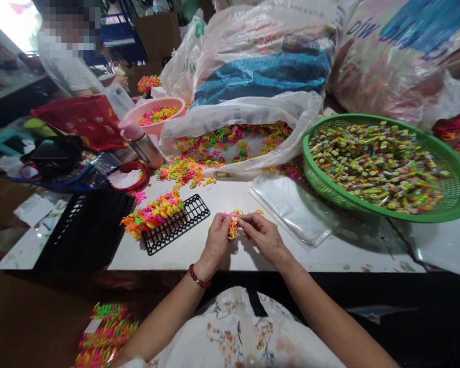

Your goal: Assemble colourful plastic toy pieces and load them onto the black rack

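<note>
Rings (233, 225) between left and right fingers (249, 221)

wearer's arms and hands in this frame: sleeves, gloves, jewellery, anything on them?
Both arms are bare to the frame edge: no sleeves, no gloves. The left hand has a bracelet of dark red beads round its wrist. The right hand and its wrist carry nothing visible. No rings can be made out. The body below wears a white top with a floral print.
</note>
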A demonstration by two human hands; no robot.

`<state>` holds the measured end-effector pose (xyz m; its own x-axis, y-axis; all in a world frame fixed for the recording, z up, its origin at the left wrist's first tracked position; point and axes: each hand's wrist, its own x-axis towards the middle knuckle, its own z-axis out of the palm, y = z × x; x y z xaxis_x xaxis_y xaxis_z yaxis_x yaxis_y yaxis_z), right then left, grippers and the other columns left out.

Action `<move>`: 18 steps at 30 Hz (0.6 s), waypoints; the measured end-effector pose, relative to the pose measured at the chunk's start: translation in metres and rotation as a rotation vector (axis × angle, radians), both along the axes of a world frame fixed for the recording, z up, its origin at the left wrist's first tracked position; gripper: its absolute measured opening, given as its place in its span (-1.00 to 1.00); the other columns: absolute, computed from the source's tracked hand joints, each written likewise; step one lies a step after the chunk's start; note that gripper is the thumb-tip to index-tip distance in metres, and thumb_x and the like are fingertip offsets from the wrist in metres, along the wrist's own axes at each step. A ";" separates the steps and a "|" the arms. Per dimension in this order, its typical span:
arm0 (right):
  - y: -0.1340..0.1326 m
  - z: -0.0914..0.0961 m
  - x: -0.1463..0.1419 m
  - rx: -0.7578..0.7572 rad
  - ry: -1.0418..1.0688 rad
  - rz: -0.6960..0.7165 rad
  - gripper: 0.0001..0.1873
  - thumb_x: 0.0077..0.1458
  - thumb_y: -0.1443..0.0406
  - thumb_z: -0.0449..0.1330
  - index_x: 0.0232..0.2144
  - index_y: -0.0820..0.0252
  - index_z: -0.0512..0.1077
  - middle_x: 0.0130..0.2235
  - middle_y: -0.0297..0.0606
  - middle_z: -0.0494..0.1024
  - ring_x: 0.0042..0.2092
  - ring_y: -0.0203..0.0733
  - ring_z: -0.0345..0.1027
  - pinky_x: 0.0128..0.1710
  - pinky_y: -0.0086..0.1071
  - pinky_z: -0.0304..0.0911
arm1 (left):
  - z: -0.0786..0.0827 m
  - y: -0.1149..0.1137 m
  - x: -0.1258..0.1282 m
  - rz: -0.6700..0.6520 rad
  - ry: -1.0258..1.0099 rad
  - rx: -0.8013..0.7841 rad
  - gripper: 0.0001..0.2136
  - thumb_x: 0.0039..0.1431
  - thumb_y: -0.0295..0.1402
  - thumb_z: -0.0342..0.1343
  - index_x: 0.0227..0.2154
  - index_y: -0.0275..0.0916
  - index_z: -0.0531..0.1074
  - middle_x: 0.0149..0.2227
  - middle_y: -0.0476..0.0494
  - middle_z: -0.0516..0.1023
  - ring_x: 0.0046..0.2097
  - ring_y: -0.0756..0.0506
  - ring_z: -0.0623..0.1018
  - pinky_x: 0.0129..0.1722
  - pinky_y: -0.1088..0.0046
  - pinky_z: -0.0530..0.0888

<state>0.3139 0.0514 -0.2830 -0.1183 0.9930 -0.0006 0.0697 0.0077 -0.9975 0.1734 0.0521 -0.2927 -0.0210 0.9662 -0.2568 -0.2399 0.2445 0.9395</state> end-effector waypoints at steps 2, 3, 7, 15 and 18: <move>0.000 0.000 0.001 -0.018 -0.004 0.016 -0.68 0.16 0.07 0.22 -0.21 0.18 0.55 -0.38 -0.32 0.55 -0.44 -0.31 0.30 -0.44 -0.42 0.22 | 0.000 -0.001 0.000 0.004 0.003 -0.005 -0.62 0.13 0.01 0.17 -0.39 -0.20 0.24 -0.52 0.12 0.29 -0.54 0.09 0.25 -0.58 0.61 0.23; 0.000 0.000 0.001 -0.021 -0.015 0.015 -0.68 0.16 0.07 0.22 -0.21 0.18 0.55 -0.38 -0.32 0.56 -0.44 -0.31 0.30 -0.43 -0.42 0.22 | 0.000 -0.002 0.001 0.006 0.003 -0.008 -0.62 0.13 0.01 0.16 -0.39 -0.20 0.24 -0.52 0.12 0.29 -0.54 0.09 0.25 -0.58 0.61 0.22; 0.001 0.006 0.002 -0.014 -0.072 0.011 -0.70 0.16 0.08 0.21 -0.28 0.18 0.56 -0.35 -0.30 0.58 -0.34 -0.25 0.40 -0.30 -0.39 0.29 | 0.000 -0.003 0.002 0.031 0.027 -0.005 -0.62 0.15 0.02 0.15 -0.41 -0.20 0.23 -0.54 0.11 0.27 -0.54 0.08 0.24 -0.57 0.61 0.20; 0.000 0.008 0.005 0.043 -0.117 0.055 -0.72 0.18 0.10 0.19 -0.34 0.17 0.57 -0.43 -0.32 0.56 -0.35 -0.23 0.42 -0.30 -0.38 0.29 | 0.005 0.001 -0.003 -0.058 -0.007 -0.034 -0.59 0.07 0.04 0.21 -0.42 -0.20 0.24 -0.54 0.11 0.28 -0.54 0.09 0.25 -0.58 0.62 0.19; -0.003 0.008 0.005 0.163 -0.172 0.045 -0.76 0.21 0.16 0.18 -0.29 0.17 0.57 -0.37 -0.29 0.60 -0.32 -0.21 0.45 -0.26 -0.36 0.30 | 0.008 0.005 -0.004 -0.142 -0.076 -0.100 -0.58 0.04 0.05 0.19 -0.44 -0.20 0.22 -0.59 0.12 0.27 -0.60 0.09 0.21 -0.63 0.60 0.14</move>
